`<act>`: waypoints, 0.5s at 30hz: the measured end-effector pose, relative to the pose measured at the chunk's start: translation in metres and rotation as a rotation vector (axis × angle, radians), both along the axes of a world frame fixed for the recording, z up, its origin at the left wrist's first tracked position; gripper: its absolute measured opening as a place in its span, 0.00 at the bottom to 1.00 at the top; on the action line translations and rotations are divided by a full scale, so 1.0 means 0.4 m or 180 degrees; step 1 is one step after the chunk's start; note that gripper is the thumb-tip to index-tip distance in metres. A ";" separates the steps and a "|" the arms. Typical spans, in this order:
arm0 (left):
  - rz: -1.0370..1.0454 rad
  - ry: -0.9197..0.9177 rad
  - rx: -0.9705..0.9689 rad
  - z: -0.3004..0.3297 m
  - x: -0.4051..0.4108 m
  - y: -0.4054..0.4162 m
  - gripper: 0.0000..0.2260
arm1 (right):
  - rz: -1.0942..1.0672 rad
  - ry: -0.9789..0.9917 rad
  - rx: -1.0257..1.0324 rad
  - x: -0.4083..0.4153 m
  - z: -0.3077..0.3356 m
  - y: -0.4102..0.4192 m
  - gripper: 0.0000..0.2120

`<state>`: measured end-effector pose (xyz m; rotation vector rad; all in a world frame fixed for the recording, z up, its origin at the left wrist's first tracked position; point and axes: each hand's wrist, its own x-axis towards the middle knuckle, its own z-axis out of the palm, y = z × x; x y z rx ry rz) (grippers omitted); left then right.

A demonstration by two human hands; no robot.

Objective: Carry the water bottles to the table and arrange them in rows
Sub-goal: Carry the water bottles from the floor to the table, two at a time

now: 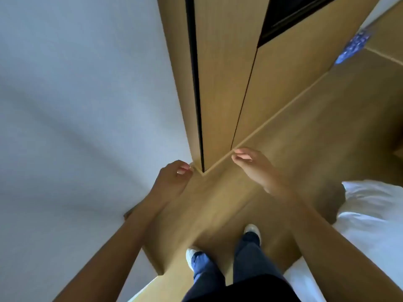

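Both bare forearms reach forward and down over a wooden floor of smooth tan boards, its grain smeared by motion blur. The left hand hangs with its fingers loosely curled and grasps nothing; the pale nails catch the light. The right hand is likewise released, fingers relaxed and pointing left, nothing in it.

A flat, matte white wall fills the left side and meets the floor along a thin skirting line near the left forearm. Straight ahead stands a tall wooden cabinet in the same tan tone, its panels smooth and square-edged, split by a dark vertical gap and a thinner seam to the right. A black recessed rectangle shows at its top right. A slim, pale baseboard runs diagonally along the foot of the cabinet and turns a sharp corner just between the two hands.

At the near right lies a bed with soft, rumpled white linen, its rounded edge bordering the floor. Between the wall on the left and the bed on the right the floor forms a narrow lane, in which the person's feet stand in white shoes below dark blue trousers.

At the far right, a blurred blue and clear patch lies on the floor; it is too smeared to tell whether it is the water bottles, and no bottle is plainly visible elsewhere.
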<state>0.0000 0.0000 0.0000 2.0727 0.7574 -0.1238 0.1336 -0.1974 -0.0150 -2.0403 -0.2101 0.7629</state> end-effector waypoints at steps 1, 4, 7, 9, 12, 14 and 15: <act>-0.0041 -0.0043 -0.0015 -0.001 0.020 -0.017 0.09 | -0.0138 -0.0011 0.0038 0.009 0.001 -0.026 0.16; -0.0111 -0.0122 0.0044 0.000 0.084 -0.070 0.08 | -0.0453 -0.0039 0.0049 0.045 -0.010 -0.111 0.08; -0.0161 -0.0181 0.0004 0.005 0.168 -0.141 0.07 | -0.0588 0.0017 0.0057 0.098 -0.016 -0.194 0.12; -0.0218 -0.0227 0.0005 0.007 0.231 -0.196 0.07 | -0.0648 0.0039 0.0022 0.139 -0.008 -0.256 0.13; -0.0337 -0.0304 -0.0098 0.016 0.343 -0.295 0.08 | -0.0766 -0.0036 -0.0008 0.216 0.013 -0.367 0.13; -0.0333 -0.0355 -0.0180 0.032 0.429 -0.363 0.08 | -0.0775 -0.0112 -0.0055 0.274 0.034 -0.449 0.14; -0.0302 -0.0392 -0.0169 0.040 0.474 -0.396 0.08 | -0.0757 -0.0137 -0.0088 0.303 0.044 -0.490 0.15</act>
